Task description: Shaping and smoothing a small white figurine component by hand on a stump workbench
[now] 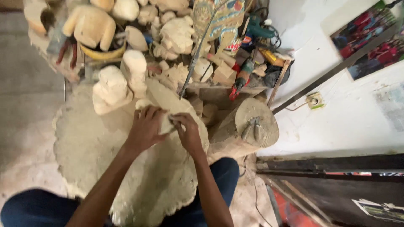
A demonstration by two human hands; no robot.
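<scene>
A large flat pale wooden carving (92,147) with a scalloped edge lies across my lap. My left hand (146,127) rests on its upper part, fingers curled over a small pale piece (166,125), perhaps sandpaper or a wood chip. My right hand (187,130) pinches the same small piece from the right side. Both hands meet at the carving's raised ridge (166,97). I cannot tell exactly what the small piece is.
Unpainted carved wooden figures (110,90) pile up behind the carving, with a painted figure (221,19) among them. A round log stump (256,122) with pliers on top stands to the right. Power tools (242,80) and cables lie near a white wall (345,113).
</scene>
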